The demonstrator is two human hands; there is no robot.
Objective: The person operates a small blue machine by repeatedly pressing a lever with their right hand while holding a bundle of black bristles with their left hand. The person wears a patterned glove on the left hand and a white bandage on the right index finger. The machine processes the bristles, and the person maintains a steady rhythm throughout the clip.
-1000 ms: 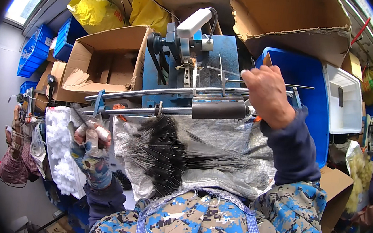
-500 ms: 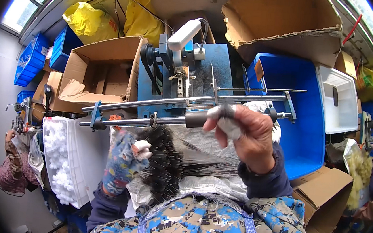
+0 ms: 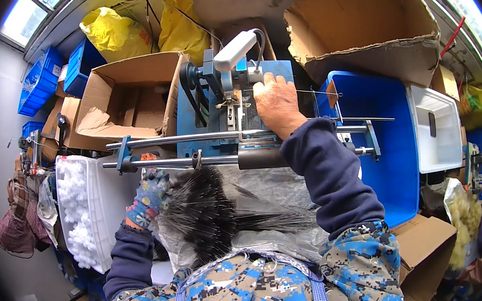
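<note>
My left hand (image 3: 151, 193), in a floral glove, is at the left edge of a pile of black-bristled wire brushes (image 3: 203, 211). Its fingers are curled against the bristles, and what they grip is hidden. The thin wire stems (image 3: 275, 215) of the pile fan out to the right over a pale sheet. My bare right hand (image 3: 277, 103) reaches over the steel rods onto the blue bench machine (image 3: 201, 141). Its fingers bend closed beside the machine's metal head (image 3: 232, 106); what they hold is out of sight. Right of that hand, a thin wire with a looped end (image 3: 339, 94) sticks out.
Two steel rods (image 3: 179, 157) cross in front of the machine. A blue bin (image 3: 374, 88) stands on the right, with a white tray (image 3: 446, 161) beside it. Cardboard boxes (image 3: 130, 64) and a white crate (image 3: 100, 195) of white tufts stand on the left. Other people work at both sides.
My right hand has moved from above the front rod, forward and left, onto the machine. My left hand has shifted slightly left and forward at the brushes. A looped wire now shows beside my right hand.
</note>
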